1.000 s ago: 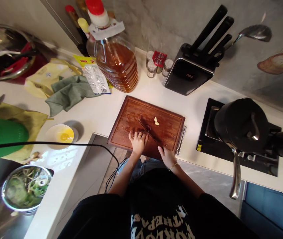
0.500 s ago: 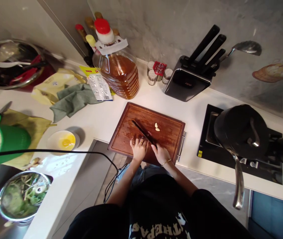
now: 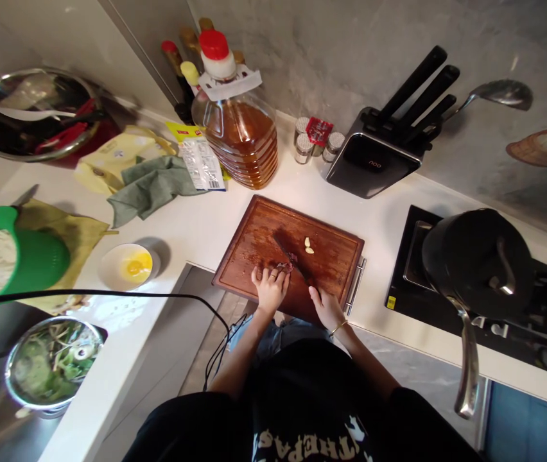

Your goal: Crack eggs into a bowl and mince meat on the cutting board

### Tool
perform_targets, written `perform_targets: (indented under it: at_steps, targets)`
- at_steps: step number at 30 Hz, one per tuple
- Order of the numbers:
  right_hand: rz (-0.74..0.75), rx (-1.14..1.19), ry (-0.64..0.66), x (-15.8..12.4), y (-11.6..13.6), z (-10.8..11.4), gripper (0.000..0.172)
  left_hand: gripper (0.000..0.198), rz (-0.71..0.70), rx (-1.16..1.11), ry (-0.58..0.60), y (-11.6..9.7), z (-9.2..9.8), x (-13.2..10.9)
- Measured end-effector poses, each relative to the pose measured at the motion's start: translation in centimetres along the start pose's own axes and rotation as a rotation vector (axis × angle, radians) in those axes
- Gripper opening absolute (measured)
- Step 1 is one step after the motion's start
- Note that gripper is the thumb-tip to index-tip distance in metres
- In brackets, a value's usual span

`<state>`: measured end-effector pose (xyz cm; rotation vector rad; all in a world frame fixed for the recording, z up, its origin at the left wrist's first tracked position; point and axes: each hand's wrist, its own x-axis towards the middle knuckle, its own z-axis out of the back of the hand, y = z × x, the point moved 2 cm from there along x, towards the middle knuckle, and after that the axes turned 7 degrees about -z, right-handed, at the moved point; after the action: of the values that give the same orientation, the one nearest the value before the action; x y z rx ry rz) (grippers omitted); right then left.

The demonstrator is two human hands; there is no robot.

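A brown wooden cutting board [image 3: 254, 240] lies on the white counter in front of me. My left hand [image 3: 269, 289], fingers curled, presses down on a small dark reddish piece of food [image 3: 287, 264] near the board's front edge. My right hand [image 3: 325, 305] is closed round the handle of a dark knife [image 3: 291, 256], whose blade rests on the board beside that food. Two pale garlic cloves [image 3: 309, 246] lie just beyond the blade.
A big oil bottle [image 3: 239, 131], spice jars [image 3: 316, 140] and a knife block [image 3: 378, 157] stand behind the board. A black pot [image 3: 478, 263] sits on the stove at right. Left: a bowl with egg [image 3: 130, 265], green colander [image 3: 8, 256], steel bowl of greens [image 3: 52, 366], cloth [image 3: 153, 183].
The knife blade has pulled back toward me and to the right, and my right hand slid right along the board's front edge. My left hand stayed on the food.
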<state>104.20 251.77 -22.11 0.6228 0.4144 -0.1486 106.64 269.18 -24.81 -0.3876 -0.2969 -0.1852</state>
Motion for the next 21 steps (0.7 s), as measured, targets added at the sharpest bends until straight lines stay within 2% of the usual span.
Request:
perform_targets:
  at_steps: [5, 10, 21]
  targets:
    - [-0.009, -0.057, -0.007, -0.6, 0.0, -1.2, 0.046, 0.023, 0.014, 0.025, 0.000, -0.2, 0.0, 0.4]
    - [-0.014, -0.138, 0.001, -0.9, 0.1, -1.4, 0.051, 0.022, 0.012, 0.056, 0.001, -0.3, -0.1, 0.5]
    - [-0.041, -0.269, 0.001, -0.9, 0.7, -2.2, 0.048, 0.022, 0.037, 0.046, 0.025, -0.5, -0.5, 0.9]
